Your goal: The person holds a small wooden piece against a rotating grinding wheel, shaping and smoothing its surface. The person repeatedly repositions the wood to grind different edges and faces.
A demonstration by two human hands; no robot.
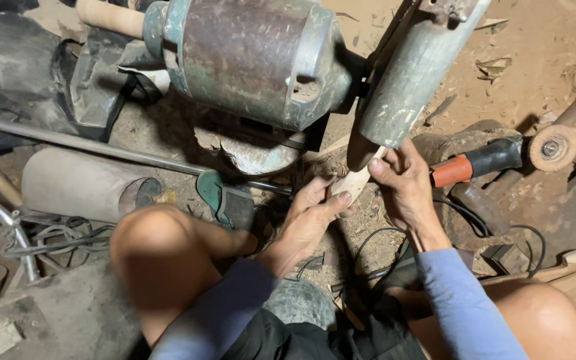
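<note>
A pale wood piece (355,181) is being gripped by both hands, left hand (307,217) and right hand (401,183), fingers clamped on it, its top pressed against the grinder's wheel guard (408,80), above the dusty floor (541,47).

Your sleeves (461,300) pale blue; wood piece (353,181) pale cream; motor housing (248,57) rusty brown with green-grey ends; grinder handle (478,163) orange and black
</note>
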